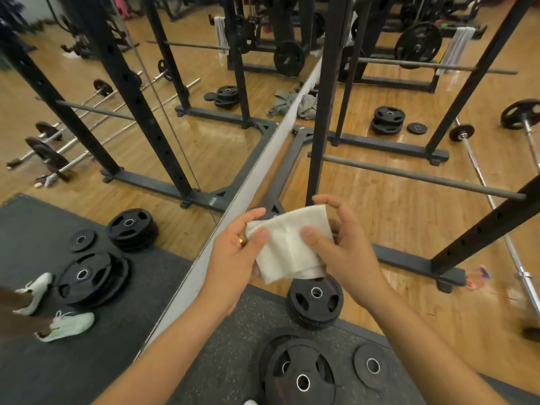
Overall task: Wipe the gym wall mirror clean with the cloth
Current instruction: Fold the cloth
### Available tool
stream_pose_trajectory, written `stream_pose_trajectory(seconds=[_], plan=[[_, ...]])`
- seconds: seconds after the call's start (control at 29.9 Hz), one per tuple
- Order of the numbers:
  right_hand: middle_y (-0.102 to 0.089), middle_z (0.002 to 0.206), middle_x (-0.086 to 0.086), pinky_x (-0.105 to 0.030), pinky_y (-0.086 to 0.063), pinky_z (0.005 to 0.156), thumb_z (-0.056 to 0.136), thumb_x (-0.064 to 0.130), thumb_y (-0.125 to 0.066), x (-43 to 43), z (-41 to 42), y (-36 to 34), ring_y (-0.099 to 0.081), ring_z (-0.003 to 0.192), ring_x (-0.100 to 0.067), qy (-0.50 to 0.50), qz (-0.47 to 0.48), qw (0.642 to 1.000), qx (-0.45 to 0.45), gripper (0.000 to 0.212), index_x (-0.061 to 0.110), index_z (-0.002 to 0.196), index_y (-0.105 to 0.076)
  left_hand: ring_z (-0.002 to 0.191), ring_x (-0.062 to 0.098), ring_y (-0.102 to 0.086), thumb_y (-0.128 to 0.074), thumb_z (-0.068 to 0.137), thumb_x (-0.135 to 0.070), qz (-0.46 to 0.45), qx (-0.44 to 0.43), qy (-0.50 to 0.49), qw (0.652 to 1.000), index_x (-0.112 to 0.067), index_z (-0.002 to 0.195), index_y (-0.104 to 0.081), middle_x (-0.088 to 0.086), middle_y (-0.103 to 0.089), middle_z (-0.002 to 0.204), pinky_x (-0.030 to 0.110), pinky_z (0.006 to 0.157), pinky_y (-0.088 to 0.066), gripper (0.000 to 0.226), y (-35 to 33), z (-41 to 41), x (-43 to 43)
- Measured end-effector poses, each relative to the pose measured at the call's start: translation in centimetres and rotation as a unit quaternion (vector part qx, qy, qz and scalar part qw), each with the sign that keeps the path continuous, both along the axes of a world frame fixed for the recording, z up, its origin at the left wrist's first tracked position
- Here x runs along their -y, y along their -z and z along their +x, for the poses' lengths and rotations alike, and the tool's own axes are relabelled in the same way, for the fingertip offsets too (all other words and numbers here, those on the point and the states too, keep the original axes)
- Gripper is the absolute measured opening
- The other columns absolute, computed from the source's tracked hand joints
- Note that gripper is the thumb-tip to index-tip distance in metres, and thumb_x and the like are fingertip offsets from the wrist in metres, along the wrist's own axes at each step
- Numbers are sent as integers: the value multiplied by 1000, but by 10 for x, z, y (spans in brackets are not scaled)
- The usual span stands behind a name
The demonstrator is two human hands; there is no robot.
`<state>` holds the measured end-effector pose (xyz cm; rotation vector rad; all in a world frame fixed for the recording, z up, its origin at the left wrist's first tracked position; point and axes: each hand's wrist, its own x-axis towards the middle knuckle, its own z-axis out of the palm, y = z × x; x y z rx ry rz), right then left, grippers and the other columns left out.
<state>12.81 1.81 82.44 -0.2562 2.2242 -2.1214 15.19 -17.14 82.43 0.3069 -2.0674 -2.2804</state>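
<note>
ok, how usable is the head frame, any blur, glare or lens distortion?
Head view: strong wide-angle distortion, the rack uprights splay outward toward the edges; the cloth at centre is sharp; the top-left corner of the mirror and the lower right edge of the frame are smeared; the wood floor has soft sheen, nothing blown out; lighting is even, shadows faint.

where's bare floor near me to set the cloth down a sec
Bare wood floor lies right of the cloth, between the rack's base rail and the grey safety bar. A bare strip of rubber mat runs between the mirror's bottom edge and the weight plates. Crowded: the plates under the cloth, and the barbell far right.
</note>
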Motion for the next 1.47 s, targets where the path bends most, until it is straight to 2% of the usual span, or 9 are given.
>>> stream_pose_trajectory(seconds=[0.23, 0.37, 0.47, 0.57, 0.74, 0.8, 0.94, 1.14, 1.47], plan=[[-60, 142, 21, -34, -54, 99, 104, 9, -58, 27, -2, 20, -61, 127, -13, 29, 28, 999, -13, 60, 55, 142, -50, 84, -2, -65, -50, 106, -16, -155, -83, 11, 984, -33, 120, -65, -24, -69, 102, 15, 63, -49, 27, 18, -3, 19], [-64, 80, 35, -9, -42, 66, 106, 1, -46, 36, -7, 28, -57, 71, 6, 54, 47, 997, -1, 57, 50, 133, -57, 86, 5, -68, -58, 104, -15, -138, -65, 69, 986, -39, 122, -66, -22, -70, 106, 18, 66, -52, 31, 28, -10, 35], [-62, 70, 27, -14, -39, 58, 106, 1, -44, 47, -8, 29, -44, 59, -1, 59, 53, 997, 4, 56, 48, 134, -56, 121, 2, -58, -67, 98, -25, -204, -93, 71, 972, -58, 124, -59, -27, -56, 132, 24, 95, -52, 43, 43, -14, 45], [-67, 80, 19, -21, -44, 61, 106, 4, -47, 56, -8, 34, -50, 65, -9, 70, 39, 997, 11, 55, 49, 134, -57, 152, 6, -23, -59, 102, -27, -387, -169, 40, 906, -43, 144, -48, -13, -17, 167, 41, 117, -38, 47, 57, -18, 52], [-75, 114, 9, -24, -54, 84, 106, 0, -48, 52, -12, 47, -68, 98, -10, 80, -6, 996, 42, 47, 33, 137, -62, 159, 28, -14, -45, 105, -53, -547, -309, 173, 758, -12, 162, -22, 11, -19, 171, 58, 125, -9, 75, 83, -27, 49], [-75, 111, 17, -15, -50, 84, 105, -3, -49, 42, -17, 55, -67, 102, 1, 79, -22, 995, 56, 46, 31, 132, -63, 158, 31, -16, -48, 102, -28, -581, -335, 178, 720, -13, 163, -20, 18, -21, 169, 58, 123, -19, 69, 98, -35, 44], [-73, 114, 12, -14, -49, 85, 103, -1, -54, 8, -36, 86, -66, 103, 5, 45, 41, 997, 52, 46, 33, 132, -63, 153, 35, -30, -32, 90, 10, -587, -337, 150, 720, -13, 156, -36, 21, -34, 162, 55, 119, -35, 70, 133, -58, 20], [-44, 158, 0, -23, -30, 121, 101, 14, -56, -73, -81, 212, -38, 147, -10, -7, 376, 919, -119, 50, 11, 151, -50, 147, 38, -41, -32, 89, 12, -633, -272, 172, 704, -11, 152, -43, 22, -42, 158, 55, 114, -43, 68, 251, -109, -38], [-35, 163, -15, -53, -41, 116, 103, 13, -55, -183, -117, 574, -31, 153, -33, -95, 507, 857, -9, 55, 6, 155, -40, 140, 42, -48, -47, 76, 17, -663, -118, 277, 686, -6, 145, -47, 24, -47, 153, 62, 106, -48, 73, 598, -146, -121]])
